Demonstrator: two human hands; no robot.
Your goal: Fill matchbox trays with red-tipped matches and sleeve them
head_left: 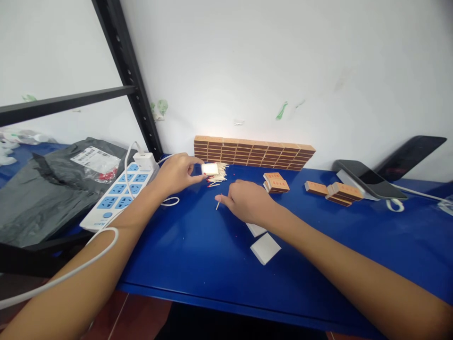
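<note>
My left hand (180,172) grips a small white matchbox tray (211,168) between thumb and fingers. Beside and partly behind the tray lies a loose pile of matches (222,173) with red heads. Closer to me, my right hand (244,200) pinches a single match (217,205), its pale stick pointing down toward the blue table. Under and just in front of that hand are two white trays (265,249), one partly covered by the hand. What the nearer tray holds, if anything, cannot be made out.
Stacked matchboxes (253,153) form a long row against the wall. Loose matchboxes (278,184) and another group (341,192) lie to the right, near a phone (368,178). A power strip (120,196) with a white cable and a grey plastic bag (53,189) occupy the left.
</note>
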